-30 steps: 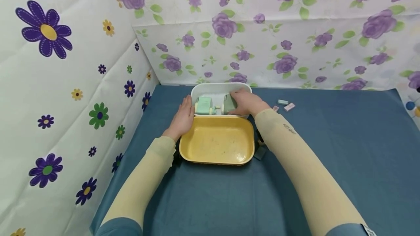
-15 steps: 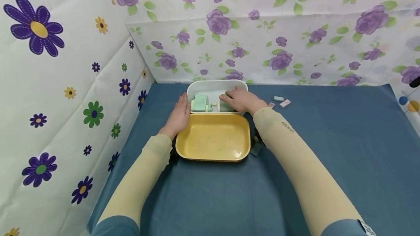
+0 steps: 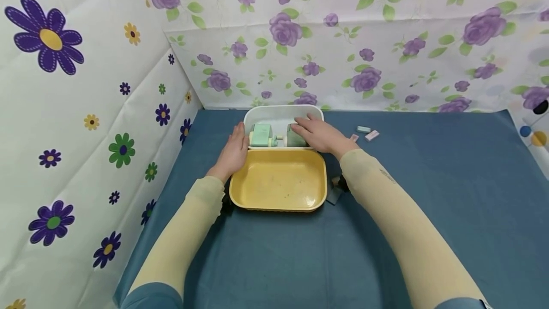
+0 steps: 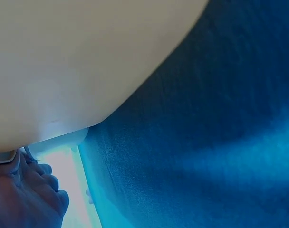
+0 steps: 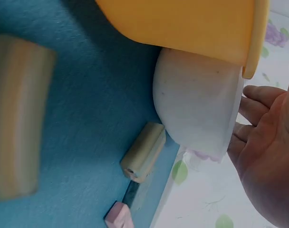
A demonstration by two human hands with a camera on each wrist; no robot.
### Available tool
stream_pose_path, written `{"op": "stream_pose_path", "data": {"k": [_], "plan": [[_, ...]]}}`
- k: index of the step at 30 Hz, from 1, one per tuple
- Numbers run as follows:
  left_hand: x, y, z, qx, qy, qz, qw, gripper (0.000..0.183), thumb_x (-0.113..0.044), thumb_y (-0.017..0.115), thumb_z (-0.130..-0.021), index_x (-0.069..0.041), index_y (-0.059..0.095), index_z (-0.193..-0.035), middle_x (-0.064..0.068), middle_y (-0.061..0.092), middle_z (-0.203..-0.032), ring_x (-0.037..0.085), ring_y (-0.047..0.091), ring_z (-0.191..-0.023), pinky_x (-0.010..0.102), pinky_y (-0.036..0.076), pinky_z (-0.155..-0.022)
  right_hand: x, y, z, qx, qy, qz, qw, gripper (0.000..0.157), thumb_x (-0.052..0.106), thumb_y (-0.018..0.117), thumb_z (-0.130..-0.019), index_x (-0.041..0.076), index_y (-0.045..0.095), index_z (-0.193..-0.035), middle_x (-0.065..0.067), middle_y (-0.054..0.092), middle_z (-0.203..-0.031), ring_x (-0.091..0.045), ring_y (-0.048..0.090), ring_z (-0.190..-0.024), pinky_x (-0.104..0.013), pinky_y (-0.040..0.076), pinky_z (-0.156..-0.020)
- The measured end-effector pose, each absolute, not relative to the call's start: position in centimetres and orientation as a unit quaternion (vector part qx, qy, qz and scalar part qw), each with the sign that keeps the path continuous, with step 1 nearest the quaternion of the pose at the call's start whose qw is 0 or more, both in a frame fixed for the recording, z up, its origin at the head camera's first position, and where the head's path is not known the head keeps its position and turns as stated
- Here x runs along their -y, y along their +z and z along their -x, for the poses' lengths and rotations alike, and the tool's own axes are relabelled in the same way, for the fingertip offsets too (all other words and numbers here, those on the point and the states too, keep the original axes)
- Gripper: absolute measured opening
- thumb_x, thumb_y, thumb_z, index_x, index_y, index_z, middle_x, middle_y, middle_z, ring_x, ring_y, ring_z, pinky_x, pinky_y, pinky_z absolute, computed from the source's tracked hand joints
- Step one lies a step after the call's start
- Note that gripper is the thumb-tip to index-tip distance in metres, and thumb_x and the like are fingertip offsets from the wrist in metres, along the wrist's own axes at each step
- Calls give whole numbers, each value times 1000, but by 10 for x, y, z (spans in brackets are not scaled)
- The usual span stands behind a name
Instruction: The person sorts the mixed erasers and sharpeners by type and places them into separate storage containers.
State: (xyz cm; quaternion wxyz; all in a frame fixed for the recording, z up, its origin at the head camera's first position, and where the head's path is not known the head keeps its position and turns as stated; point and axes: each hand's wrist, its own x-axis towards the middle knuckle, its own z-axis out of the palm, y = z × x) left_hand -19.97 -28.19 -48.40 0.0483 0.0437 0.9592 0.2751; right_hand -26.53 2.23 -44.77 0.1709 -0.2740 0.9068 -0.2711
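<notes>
Inside the white bin, a mint-green boxy thing with pale yellow parts lies at the left. A grey-green boxy thing lies at the right, partly hidden by my right hand. That hand reaches over the bin's right rim, its fingers extended above the grey-green thing and gripping nothing. My left hand lies along the bin's left side with straight fingers. Lower left in the left wrist view, the same hand shows beside the pale wall. In the right wrist view my right hand is at the bin's rim.
A yellow tray stands directly in front of the bin. Right of it lie a dark flat block and several small blocks, one light blue, one pink. A striped block is close to the right wrist camera. Flowered cloth hangs behind.
My right hand has let go of the grey-green thing; its fingers have straightened and it has lifted slightly, then shifted right. The left hand has stayed by the bin. The view has shifted slightly.
</notes>
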Motion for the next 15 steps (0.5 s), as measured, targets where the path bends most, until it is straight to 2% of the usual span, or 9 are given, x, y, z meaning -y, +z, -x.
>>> {"op": "stream_pose_path", "data": {"k": [15], "plan": [[283,-483,200,-965,253,-66,7,64,-30,26,-120,1,2,-170,17,2,-179,33,0,-165,48,3,-134,-59,-447,248,-901,-313,271,133,75,62,25,-114,15,29,-172,-14,23,-177,-33,8,-165,-63,18,-129]]}}
